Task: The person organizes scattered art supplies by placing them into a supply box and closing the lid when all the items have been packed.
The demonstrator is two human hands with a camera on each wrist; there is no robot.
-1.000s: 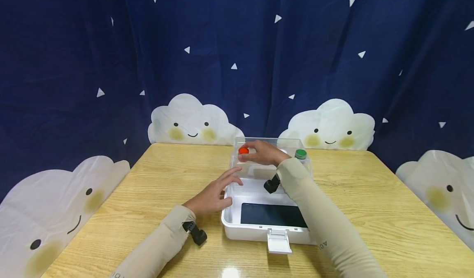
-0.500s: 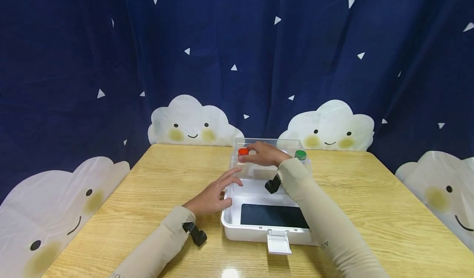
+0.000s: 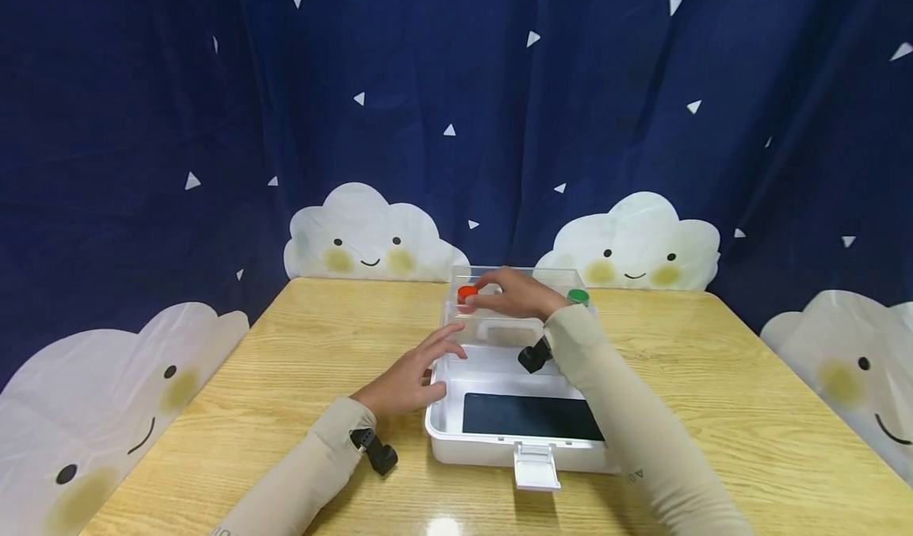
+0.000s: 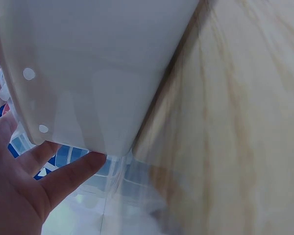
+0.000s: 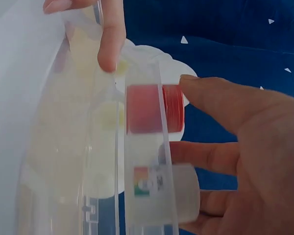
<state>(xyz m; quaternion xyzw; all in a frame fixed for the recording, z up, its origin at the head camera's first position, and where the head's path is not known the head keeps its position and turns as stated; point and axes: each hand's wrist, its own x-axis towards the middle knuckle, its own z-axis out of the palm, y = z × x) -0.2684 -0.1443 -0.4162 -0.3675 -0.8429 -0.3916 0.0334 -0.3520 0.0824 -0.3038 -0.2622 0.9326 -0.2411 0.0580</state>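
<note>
A white storage box [image 3: 474, 451] stands with its front latch hanging down and a clear tray [image 3: 552, 274] raised at its back. In the tray sits a round red container [image 3: 467, 292]. My right hand [image 3: 518, 293] is beside it, thumb and index finger apart at its right side. In the right wrist view the thumb tip is right at the red container's corner, and a whitish container [image 5: 186, 193] with a colored label stands beside it. My left hand [image 3: 414, 369] is at the box's left side, fingers spread, fingertips at its edge.
A green-lidded container [image 3: 578, 297] sits at the tray's right end. Inside the box lies a dark flat panel [image 3: 531, 416]. The wooden table [image 3: 342, 314] spreads around the box, and a dark blue curtain [image 3: 399, 139] with clouds hangs behind it.
My right hand and forearm have shifted slightly right, so the fingers cover less of the red container, which stays in place in the tray. The left hand has held still.
</note>
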